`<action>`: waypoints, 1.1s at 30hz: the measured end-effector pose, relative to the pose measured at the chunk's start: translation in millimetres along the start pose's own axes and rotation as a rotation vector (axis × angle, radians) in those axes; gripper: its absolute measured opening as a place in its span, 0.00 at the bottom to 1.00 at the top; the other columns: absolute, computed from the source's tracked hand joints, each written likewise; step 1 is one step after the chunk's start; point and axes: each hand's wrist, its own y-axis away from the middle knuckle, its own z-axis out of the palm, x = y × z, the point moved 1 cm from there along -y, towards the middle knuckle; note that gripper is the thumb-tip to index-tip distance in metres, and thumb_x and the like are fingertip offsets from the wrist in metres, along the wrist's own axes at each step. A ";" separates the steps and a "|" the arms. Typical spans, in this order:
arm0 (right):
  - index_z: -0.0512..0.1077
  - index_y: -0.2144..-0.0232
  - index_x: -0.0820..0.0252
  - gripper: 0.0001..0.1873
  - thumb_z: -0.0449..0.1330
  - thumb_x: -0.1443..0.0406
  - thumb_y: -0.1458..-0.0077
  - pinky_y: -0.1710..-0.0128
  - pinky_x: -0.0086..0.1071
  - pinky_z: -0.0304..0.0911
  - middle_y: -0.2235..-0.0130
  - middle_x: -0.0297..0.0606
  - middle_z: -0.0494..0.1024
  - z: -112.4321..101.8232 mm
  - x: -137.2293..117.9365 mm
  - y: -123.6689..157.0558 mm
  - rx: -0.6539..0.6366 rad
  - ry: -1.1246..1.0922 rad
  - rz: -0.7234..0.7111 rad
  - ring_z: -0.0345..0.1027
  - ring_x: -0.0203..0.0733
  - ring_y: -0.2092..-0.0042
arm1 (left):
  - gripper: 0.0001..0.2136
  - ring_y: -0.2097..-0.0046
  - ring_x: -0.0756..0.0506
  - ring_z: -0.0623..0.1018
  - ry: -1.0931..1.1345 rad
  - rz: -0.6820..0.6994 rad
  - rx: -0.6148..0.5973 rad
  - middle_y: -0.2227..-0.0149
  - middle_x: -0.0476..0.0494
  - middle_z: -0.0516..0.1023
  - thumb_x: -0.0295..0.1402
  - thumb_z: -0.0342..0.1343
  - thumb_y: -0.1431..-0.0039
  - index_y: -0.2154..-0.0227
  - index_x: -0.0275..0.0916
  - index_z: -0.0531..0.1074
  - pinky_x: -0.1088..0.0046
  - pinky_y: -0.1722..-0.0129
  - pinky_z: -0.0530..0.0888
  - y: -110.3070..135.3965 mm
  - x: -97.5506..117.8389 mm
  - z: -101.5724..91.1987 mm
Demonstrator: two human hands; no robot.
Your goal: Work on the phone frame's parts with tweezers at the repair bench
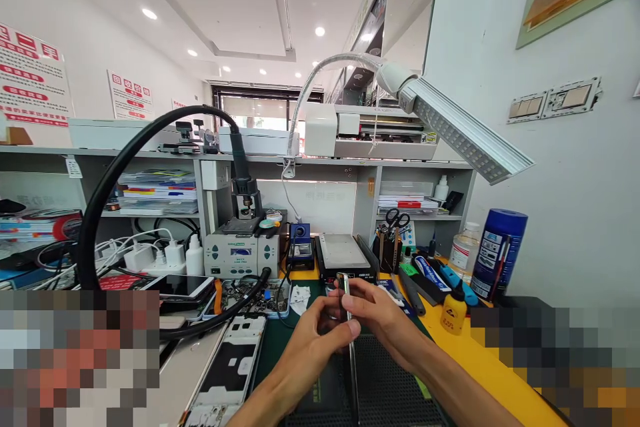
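Observation:
A thin flat device with a shiny rim [353, 373], like a tablet or phone, stands on edge above the dark work mat [395, 383]. I see it almost edge-on, so its faces are mostly hidden. My left hand [313, 340] grips it from the left, with the thumb against the rim. From the right, my right hand [380, 310] closes its fingers on the upper part of the same device. Left of my hands lies an opened tablet housing [227, 367], its inside showing black and silver patches.
A hot-air station [240, 255] stands behind, its thick black hose [93, 213] arching at left. A parts tray [250, 297] holds small boards. At right are a yellow bottle [453, 313], a blue can [499, 255] and scissors [397, 219]. A lamp [465, 127] hangs overhead.

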 end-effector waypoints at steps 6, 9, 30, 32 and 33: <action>0.76 0.51 0.58 0.24 0.72 0.55 0.47 0.46 0.44 0.65 0.48 0.45 0.79 0.9 0.3 0.2 -0.010 0.014 -0.011 0.68 0.57 0.42 | 0.23 0.53 0.40 0.73 -0.001 0.028 0.013 0.57 0.41 0.75 0.42 0.65 0.44 0.50 0.36 0.73 0.66 0.56 0.71 1.6 3.3 0.5; 0.75 0.50 0.58 0.25 0.71 0.54 0.46 0.44 0.46 0.64 0.46 0.46 0.78 -0.2 0.8 -0.7 -0.006 -0.001 -0.012 0.69 0.57 0.42 | 0.24 0.52 0.39 0.74 -0.008 0.062 0.014 0.56 0.39 0.76 0.42 0.67 0.46 0.49 0.36 0.73 0.64 0.54 0.71 -0.3 2.2 -0.2; 0.73 0.47 0.56 0.25 0.61 0.48 0.38 0.47 0.46 0.64 0.48 0.45 0.75 -0.9 2.2 -1.0 -0.077 -0.004 -0.001 0.68 0.54 0.45 | 0.17 0.53 0.39 0.76 0.114 0.028 0.071 0.55 0.38 0.78 0.44 0.61 0.40 0.56 0.37 0.76 0.67 0.61 0.74 -0.3 2.6 -2.2; 0.67 0.41 0.55 0.34 0.66 0.48 0.43 0.47 0.46 0.64 0.42 0.47 0.70 -2.4 4.8 -0.2 -0.099 0.023 0.037 0.66 0.55 0.42 | 0.16 0.52 0.38 0.77 0.154 0.051 0.086 0.54 0.38 0.78 0.44 0.61 0.40 0.55 0.38 0.76 0.65 0.59 0.75 -2.1 3.4 -5.6; 0.64 0.38 0.55 0.39 0.70 0.49 0.47 0.46 0.46 0.64 0.40 0.48 0.67 -2.5 6.1 0.5 -0.117 0.039 0.058 0.65 0.55 0.42 | 0.16 0.52 0.38 0.77 0.170 0.068 0.098 0.55 0.39 0.78 0.44 0.61 0.40 0.54 0.38 0.76 0.65 0.58 0.76 -2.9 4.0 -7.4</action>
